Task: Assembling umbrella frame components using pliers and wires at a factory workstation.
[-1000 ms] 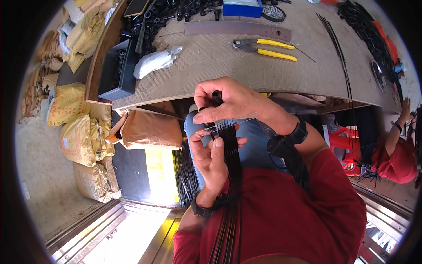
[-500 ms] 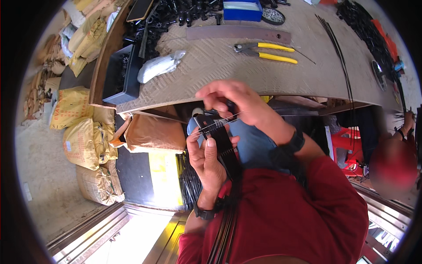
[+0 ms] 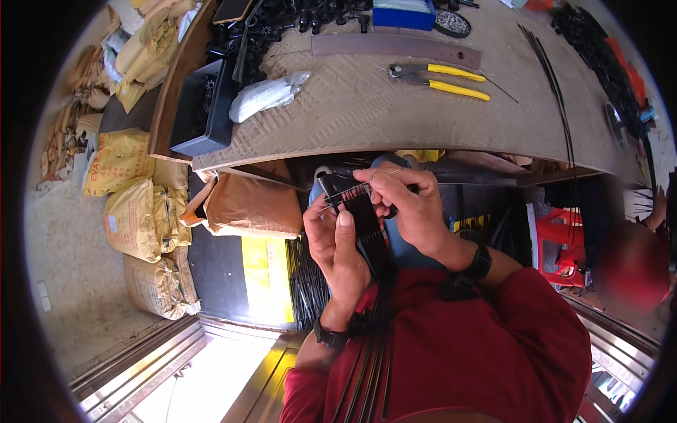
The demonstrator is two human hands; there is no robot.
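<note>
Now the left hand (image 3: 337, 262) is closed around a flat bundle of thin black rods (image 3: 374, 243), thumb lying on its near side. The bundle sits low, in front of the torso; its long ends run down over the red shirt (image 3: 465, 345). A glossy black open-ended tube (image 3: 328, 187) stands tilted just beyond the left fingertips.

Right hand (image 3: 417, 220): thumb and finger appear to pinch a thin pale wire (image 3: 350, 192) crossing the rod tips. A short dark piece (image 3: 414, 189) shows between its curled fingers; shape mostly hidden.

Change: a second ago the right hand covered the left fingertips; half a second ago it was blurred, up by the worktop edge. Now it is lower, beside the bundle on its right, and the tube stands clear to view. The left hand keeps its grip. Judgement: with the right hand down at the rod tips, the work rests on fine fingertip control; the wire looks easy to lose.

Outward, on the grey-brown patterned worktop (image 3: 352, 120): yellow-handled cutters (image 3: 458, 90), a long flat dull-metal strip (image 3: 395, 48), a crumpled clear plastic bag (image 3: 268, 97), a dark grey rectangular bin (image 3: 220, 116), a blue box (image 3: 403, 19). Left, yellow-tan paper sacks (image 3: 130, 222); far right, a blurred co-worker in red (image 3: 630, 268).
</note>
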